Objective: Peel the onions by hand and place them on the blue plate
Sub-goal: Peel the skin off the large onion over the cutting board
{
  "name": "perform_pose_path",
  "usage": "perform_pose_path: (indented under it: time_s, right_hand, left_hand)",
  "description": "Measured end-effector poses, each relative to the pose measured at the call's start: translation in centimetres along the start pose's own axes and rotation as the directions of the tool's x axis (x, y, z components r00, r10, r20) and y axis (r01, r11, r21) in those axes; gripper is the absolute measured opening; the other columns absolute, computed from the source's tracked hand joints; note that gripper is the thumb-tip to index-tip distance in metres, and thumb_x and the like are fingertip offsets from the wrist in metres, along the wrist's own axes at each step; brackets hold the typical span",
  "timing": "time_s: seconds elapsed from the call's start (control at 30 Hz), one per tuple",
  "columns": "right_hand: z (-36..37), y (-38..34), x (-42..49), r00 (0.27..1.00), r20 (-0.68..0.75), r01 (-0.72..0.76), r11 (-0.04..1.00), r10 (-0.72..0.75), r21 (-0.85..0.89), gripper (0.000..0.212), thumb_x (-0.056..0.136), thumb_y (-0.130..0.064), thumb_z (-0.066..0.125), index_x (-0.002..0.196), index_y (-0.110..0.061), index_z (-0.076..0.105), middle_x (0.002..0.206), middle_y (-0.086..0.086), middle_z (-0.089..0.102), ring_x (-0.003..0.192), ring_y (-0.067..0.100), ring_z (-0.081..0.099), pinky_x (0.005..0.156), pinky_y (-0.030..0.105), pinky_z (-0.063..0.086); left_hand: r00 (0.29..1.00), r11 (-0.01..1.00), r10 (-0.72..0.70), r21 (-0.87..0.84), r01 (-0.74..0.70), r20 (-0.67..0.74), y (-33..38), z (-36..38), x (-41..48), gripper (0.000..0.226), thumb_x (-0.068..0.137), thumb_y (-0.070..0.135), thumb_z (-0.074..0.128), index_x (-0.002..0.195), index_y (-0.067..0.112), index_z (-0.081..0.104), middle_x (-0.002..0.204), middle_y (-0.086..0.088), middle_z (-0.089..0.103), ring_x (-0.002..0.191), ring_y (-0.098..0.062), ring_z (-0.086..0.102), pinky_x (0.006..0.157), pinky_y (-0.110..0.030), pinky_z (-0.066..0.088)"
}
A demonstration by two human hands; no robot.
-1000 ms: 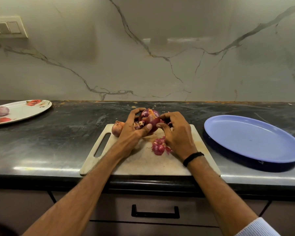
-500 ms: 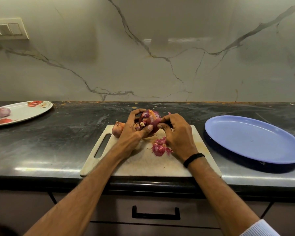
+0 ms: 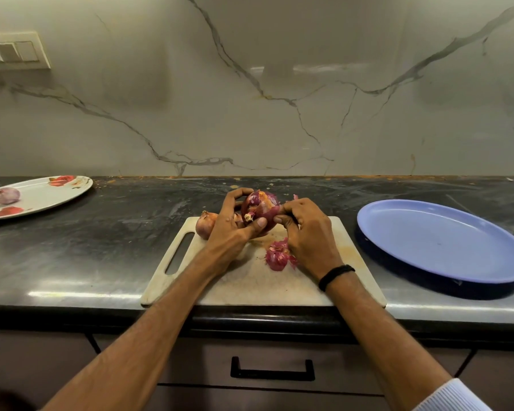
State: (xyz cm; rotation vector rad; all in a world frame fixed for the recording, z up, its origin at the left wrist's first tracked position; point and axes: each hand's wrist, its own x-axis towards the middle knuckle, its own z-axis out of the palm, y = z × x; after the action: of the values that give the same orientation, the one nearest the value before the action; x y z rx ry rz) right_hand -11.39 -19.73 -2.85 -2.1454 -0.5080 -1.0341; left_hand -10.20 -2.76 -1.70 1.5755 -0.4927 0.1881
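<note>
Head view, kitchen desk: the cutting board (image 3: 250, 286) sits at the near edge of the desk (image 3: 101, 247), and a heap of shed purple skins (image 3: 276, 256) lies at the board's middle, just beside my right grip (image 3: 309, 235). Over the board's far edge my left grip (image 3: 232, 229) is curled round a red onion (image 3: 260, 207), thumb laid across its front by the root tuft. My right grip pinches a flap of skin at the onion's right side.

As I judge it, a hard tug could tear the flap short and leave dry skin on top. The slick bared flesh could also twist out of my left grip and roll off the board's far edge. The onion hangs clear of the board, cradled in the left grip and touching the right grip's fingertips.

A second onion (image 3: 206, 225), unpeeled, rests at the board's far left corner, partly hidden behind my left grip. The blue plate (image 3: 365, 221) lies bare at the desk's right end, well apart from the onion. At the far left end a patterned plate (image 3: 42, 197) carries another onion (image 3: 6, 195).
</note>
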Motion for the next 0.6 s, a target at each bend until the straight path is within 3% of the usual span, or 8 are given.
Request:
perform_pose_path:
  time_s: [0.2, 0.37, 0.6]
  right_hand:
    - [-0.15, -0.36, 0.13, 0.999, -0.032, -0.037, 0.999, 0.038, 0.030, 0.016, 0.092, -0.007, 0.066, 0.108, -0.007, 0.065, 0.103, 0.006, 0.064, 0.093, 0.010, 0.054, 0.083, 0.012, 0.044]
    - [-0.31, -0.12, 0.09, 1.000, -0.024, -0.019, 0.999, 0.019, 0.027, 0.015, 0.093, -0.008, 0.064, 0.108, -0.009, 0.067, 0.101, 0.005, 0.066, 0.095, 0.012, 0.058, 0.092, 0.037, 0.053]
    - [-0.49, -0.03, 0.08, 1.000, -0.001, -0.019, 1.000, 0.019, -0.003, 0.012, 0.092, -0.008, 0.065, 0.103, -0.008, 0.071, 0.096, 0.004, 0.069, 0.090, 0.011, 0.059, 0.092, 0.033, 0.052]
  left_hand:
    - [1.000, 0.998, -0.016, -0.053, 0.016, 0.004, 0.13, -0.13, -0.17, 0.065, 0.087, 0.000, 0.072, 0.138, 0.023, 0.039, 0.128, -0.002, 0.044, 0.109, -0.026, 0.063, 0.079, -0.036, 0.063]
    - [1.000, 1.000, -0.004, -0.025, 0.005, 0.027, 0.32, 0.02, -0.23, 0.063, 0.087, -0.001, 0.071, 0.135, 0.026, 0.039, 0.123, 0.003, 0.045, 0.102, -0.021, 0.065, 0.075, -0.030, 0.061]
    - [0.999, 0.997, 0.022, 0.075, -0.025, 0.031, -0.09, -0.06, -0.02, 0.066, 0.086, -0.002, 0.074, 0.132, 0.029, 0.039, 0.121, 0.007, 0.047, 0.105, -0.015, 0.062, 0.083, -0.031, 0.061]
